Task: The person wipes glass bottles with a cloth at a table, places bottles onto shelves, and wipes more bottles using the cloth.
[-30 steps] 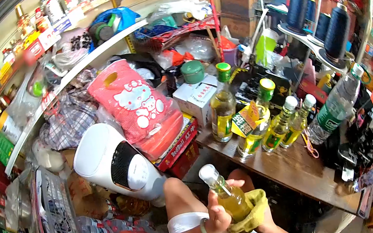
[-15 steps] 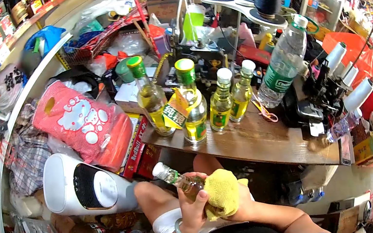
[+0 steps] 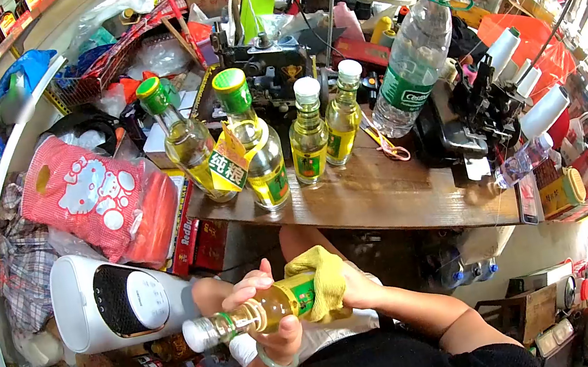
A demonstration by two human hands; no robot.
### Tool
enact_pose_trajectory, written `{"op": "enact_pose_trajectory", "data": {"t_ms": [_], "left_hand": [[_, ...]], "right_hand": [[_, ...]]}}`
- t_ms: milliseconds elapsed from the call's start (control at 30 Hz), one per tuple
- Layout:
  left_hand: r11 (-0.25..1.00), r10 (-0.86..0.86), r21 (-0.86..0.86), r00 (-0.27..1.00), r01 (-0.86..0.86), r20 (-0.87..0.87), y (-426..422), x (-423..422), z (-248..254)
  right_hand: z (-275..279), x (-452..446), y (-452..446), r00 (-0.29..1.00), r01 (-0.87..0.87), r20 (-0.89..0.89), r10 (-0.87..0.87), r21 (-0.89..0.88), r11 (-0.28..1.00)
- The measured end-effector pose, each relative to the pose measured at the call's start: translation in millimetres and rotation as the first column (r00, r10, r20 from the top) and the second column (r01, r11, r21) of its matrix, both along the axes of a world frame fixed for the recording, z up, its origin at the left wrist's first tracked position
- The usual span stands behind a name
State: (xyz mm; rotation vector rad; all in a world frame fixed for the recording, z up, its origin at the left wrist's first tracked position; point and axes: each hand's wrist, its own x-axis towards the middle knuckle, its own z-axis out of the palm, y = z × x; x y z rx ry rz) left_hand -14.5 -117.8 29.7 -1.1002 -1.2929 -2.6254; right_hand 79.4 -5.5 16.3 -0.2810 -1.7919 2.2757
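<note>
A small glass bottle (image 3: 277, 307) of pale yellow liquid lies tilted over my lap, its white cap pointing left. My left hand (image 3: 278, 342) curls round its shoulder from beneath, thumb and fingers on either side; a pale bangle circles that wrist. Over the bottle's base end is a yellow cloth (image 3: 324, 283), gripped by my right hand (image 3: 360, 289), whose fingers are mostly hidden behind it. On the wooden table (image 3: 405, 196) ahead stand two green-capped bottles (image 3: 265, 165) and two smaller white-capped bottles (image 3: 309, 142). A yellow tag hangs on one green-capped bottle.
A large plastic water bottle (image 3: 414, 66) and scissors (image 3: 391, 148) sit right of the small bottles. Behind is a sewing machine (image 3: 273, 58); another black machine (image 3: 460, 132) stands at right. A white appliance (image 3: 115, 299) and a pink bag (image 3: 97, 193) are at left.
The held bottle has turned flatter, and its green label now shows. My left hand's fingers have loosened and shifted left. The cloth has opened out around the base. The view has shifted.
</note>
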Motion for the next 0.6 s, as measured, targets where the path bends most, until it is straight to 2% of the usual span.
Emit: {"op": "enact_pose_trajectory", "data": {"t_ms": [67, 100, 167, 200, 233, 300, 367, 400, 433, 467, 500, 533, 600], "left_hand": [[0.995, 0.064, -0.055, 0.95, -0.085, -0.304, 0.6, -7.3, -3.5], [0.995, 0.061, -0.056, 0.951, -0.082, -0.304, -0.7, -8.9, -5.0], [0.984, 0.054, -0.13, 0.904, -0.12, -0.425, -2.6, -10.2, -7.3], [0.985, 0.071, -0.115, 0.905, -0.13, -0.419, -0.3, -7.8, -9.5], [0.985, 0.071, -0.115, 0.905, -0.13, -0.419, -0.3, -8.3, -8.2], [0.984, 0.046, -0.144, 0.921, -0.109, -0.387, 2.0, -4.7, -7.6], [0.987, 0.005, -0.147, 0.922, -0.067, -0.388, 2.2, -7.3, -2.8], [0.986, -0.037, -0.164, 0.928, -0.026, -0.37, 8.6, -2.9, 1.0], [0.982, -0.019, -0.181, 0.927, -0.053, -0.374, 9.7, -4.8, 7.3], [0.986, -0.026, -0.162, 0.948, -0.027, -0.317, 16.6, -3.4, 13.7], [0.978, -0.025, -0.201, 0.922, -0.058, -0.386, 26.6, -6.8, 16.8], [0.971, -0.007, -0.221, 0.907, -0.095, -0.421, 27.1, -8.3, 20.6], [0.972, -0.043, -0.225, 0.898, -0.063, -0.438, 42.7, -4.2, 22.0]], "right_hand": [[2.5, 0.8, -1.1, 0.999, 0.023, -0.039, -0.022, 0.023, 0.999], [1.3, 1.5, 0.5, 0.999, 0.026, -0.039, -0.025, 0.022, 0.999], [-6.3, 4.3, 7.3, 1.0, 0.0, -0.011, 0.001, 0.081, 0.997], [-18.0, 6.5, 9.1, 1.0, 0.028, 0.001, -0.029, 0.199, 0.98], [-25.6, 7.2, 13.5, 1.0, 0.028, 0.001, -0.029, 0.199, 0.98], [-39.4, 21.3, 18.8, 0.997, 0.057, 0.014, -0.074, 0.502, 0.863], [-37.0, 21.1, 17.1, 0.988, 0.145, -0.035, -0.148, 0.509, 0.849], [-25.0, 34.0, 21.0, 0.98, 0.174, -0.029, -0.198, 0.607, 0.775], [-10.5, 30.0, 27.1, 0.982, 0.161, -0.045, -0.181, 0.693, 0.703], [4.0, 32.9, 29.9, 0.973, 0.141, 0.058, -0.225, 0.618, 0.773], [15.2, 48.4, 36.5, 0.965, 0.138, 0.069, -0.252, 0.686, 0.714], [24.3, 46.8, 41.9, 0.977, 0.113, 0.047, -0.209, 0.715, 0.69], [39.2, 65.9, 48.5, 0.973, 0.087, 0.059, -0.224, 0.802, 0.591]]}}
